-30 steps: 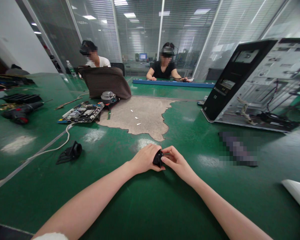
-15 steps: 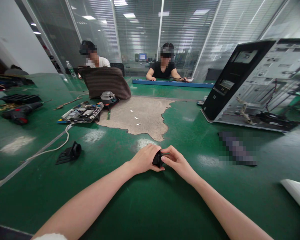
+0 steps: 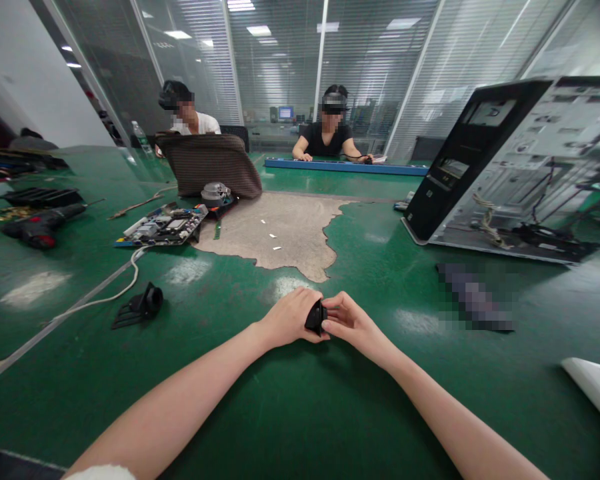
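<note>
A small black part (image 3: 315, 317) is between my two hands, just above or on the green tabletop (image 3: 300, 407); its exact kind I cannot make out. My left hand (image 3: 290, 317) is closed around it from the left, with the thumb below. From the right, my right hand (image 3: 351, 324) pinches the part's right side between thumb and fingers. Much of the part is hidden by my fingers. Left of my hands lies a black plastic piece with a round ring and a slatted base (image 3: 141, 307).
An open computer case (image 3: 460, 167) stands at the right, with a pixelated dark object (image 3: 475, 297) before it. A circuit board (image 3: 163, 227), a power drill (image 3: 43, 227), a white cable (image 3: 100, 303) and a brown mesh panel (image 3: 210, 163) lie leftward. Two people sit across the table.
The fingers of my right hand have shifted slightly at the part's right side, the thumb a little lower. My left hand stays in place around it.
</note>
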`<move>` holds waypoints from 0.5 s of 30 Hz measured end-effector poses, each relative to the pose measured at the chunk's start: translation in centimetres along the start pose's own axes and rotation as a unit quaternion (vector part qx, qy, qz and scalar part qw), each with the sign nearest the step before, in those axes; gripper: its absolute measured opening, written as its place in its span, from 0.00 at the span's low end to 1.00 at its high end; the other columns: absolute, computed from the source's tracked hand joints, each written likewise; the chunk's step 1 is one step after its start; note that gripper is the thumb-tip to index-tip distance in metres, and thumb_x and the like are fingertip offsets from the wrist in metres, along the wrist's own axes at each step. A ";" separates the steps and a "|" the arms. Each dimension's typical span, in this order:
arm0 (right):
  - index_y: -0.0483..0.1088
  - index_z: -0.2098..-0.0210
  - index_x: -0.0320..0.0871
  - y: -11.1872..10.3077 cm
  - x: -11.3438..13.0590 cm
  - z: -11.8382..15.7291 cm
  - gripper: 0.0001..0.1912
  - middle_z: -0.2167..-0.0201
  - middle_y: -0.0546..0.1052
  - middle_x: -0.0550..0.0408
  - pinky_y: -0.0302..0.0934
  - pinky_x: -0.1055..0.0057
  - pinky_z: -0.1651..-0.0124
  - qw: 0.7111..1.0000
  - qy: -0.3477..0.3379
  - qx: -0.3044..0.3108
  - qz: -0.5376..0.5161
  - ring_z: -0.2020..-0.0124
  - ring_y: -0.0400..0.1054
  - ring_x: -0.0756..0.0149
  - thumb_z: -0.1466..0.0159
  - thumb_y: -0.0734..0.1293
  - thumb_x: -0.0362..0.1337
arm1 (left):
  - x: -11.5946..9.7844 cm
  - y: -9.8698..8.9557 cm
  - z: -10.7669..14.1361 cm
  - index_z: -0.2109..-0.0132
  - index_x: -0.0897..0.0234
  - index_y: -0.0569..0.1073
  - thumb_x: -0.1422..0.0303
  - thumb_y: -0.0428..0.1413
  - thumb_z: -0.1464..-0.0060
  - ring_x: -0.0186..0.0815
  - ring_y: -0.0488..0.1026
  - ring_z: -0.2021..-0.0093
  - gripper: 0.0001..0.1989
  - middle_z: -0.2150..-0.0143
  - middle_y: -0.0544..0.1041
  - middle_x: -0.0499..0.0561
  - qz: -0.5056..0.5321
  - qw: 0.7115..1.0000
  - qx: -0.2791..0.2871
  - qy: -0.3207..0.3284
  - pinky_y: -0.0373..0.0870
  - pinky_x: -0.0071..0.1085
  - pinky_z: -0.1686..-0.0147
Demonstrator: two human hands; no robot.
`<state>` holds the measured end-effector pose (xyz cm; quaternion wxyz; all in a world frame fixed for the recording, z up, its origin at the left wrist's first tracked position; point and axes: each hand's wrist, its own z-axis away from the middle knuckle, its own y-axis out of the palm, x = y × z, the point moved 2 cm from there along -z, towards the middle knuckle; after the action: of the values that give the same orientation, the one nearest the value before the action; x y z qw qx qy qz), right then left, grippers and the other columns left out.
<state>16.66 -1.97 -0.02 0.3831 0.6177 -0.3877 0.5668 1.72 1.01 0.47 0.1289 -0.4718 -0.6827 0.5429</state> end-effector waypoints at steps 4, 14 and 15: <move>0.60 0.68 0.45 0.2 0.1 -0.3 0.09 0.68 0.68 0.59 0.62 0.69 0.59 0.999 -0.010 -0.041 0.026 0.65 0.66 0.70 0.45 0.65 0.39 | 0.0 0.1 0.0 0.60 0.64 0.61 0.55 0.57 0.61 0.40 0.64 0.63 0.24 0.65 0.67 0.51 0.005 1.000 -0.002 -0.002 0.63 0.34 0.64; 0.59 0.63 0.45 0.2 0.4 -0.1 0.13 0.65 0.69 0.57 0.61 0.66 0.56 0.999 0.013 0.003 0.039 0.62 0.66 0.68 0.45 0.65 0.38 | 0.0 -0.1 -0.1 0.60 0.64 0.61 0.57 0.58 0.61 0.40 0.64 0.63 0.23 0.64 0.68 0.52 0.004 1.000 0.004 -0.003 0.63 0.34 0.63; 0.58 0.63 0.46 0.2 0.4 0.0 0.14 0.65 0.69 0.58 0.60 0.66 0.55 1.000 0.010 0.010 0.027 0.62 0.67 0.68 0.46 0.66 0.37 | 0.0 -0.1 0.0 0.60 0.64 0.61 0.58 0.58 0.61 0.40 0.64 0.63 0.23 0.64 0.67 0.52 0.001 1.000 0.004 -0.002 0.63 0.34 0.63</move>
<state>16.53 -2.10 0.40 0.3652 0.6054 -0.3947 0.5867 1.70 1.04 0.56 0.1290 -0.4710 -0.6802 0.5467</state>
